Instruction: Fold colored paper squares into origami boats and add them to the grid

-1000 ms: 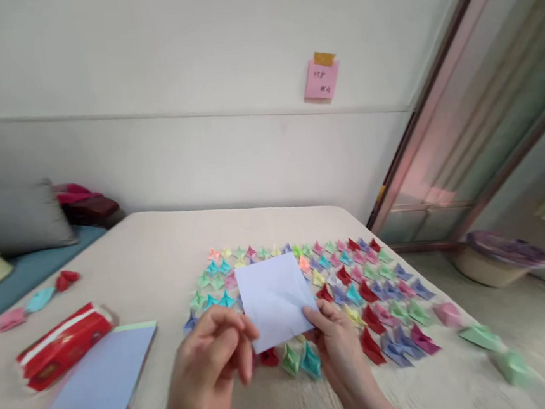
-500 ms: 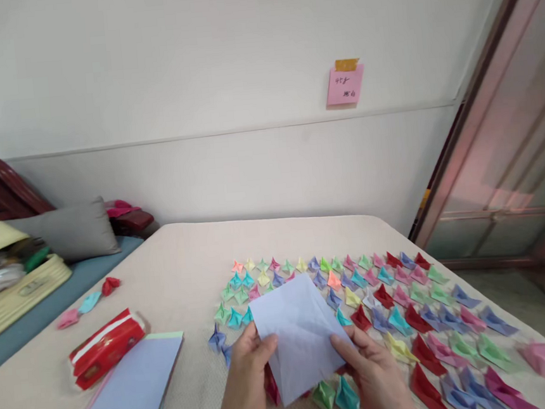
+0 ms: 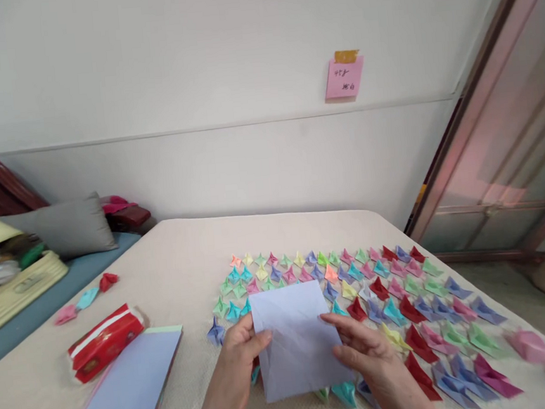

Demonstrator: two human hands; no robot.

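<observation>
The left hand (image 3: 232, 373) pinches the pale paper (image 3: 298, 342); the right hand (image 3: 369, 355) just brought fingers round its front, so left may hold most; I can't tell right's grip. The paper's up over little folded shapes (image 3: 379, 289).

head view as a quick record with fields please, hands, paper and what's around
held: pale blue paper
left grip: left hand, thumb over the paper's left part
right grip: right hand at the right edge, firmness unclear
around: rows of folded pieces, many colours
left side: paper stack, blue on top; red packet at its far left corner
wall: pink note, taped at top
</observation>
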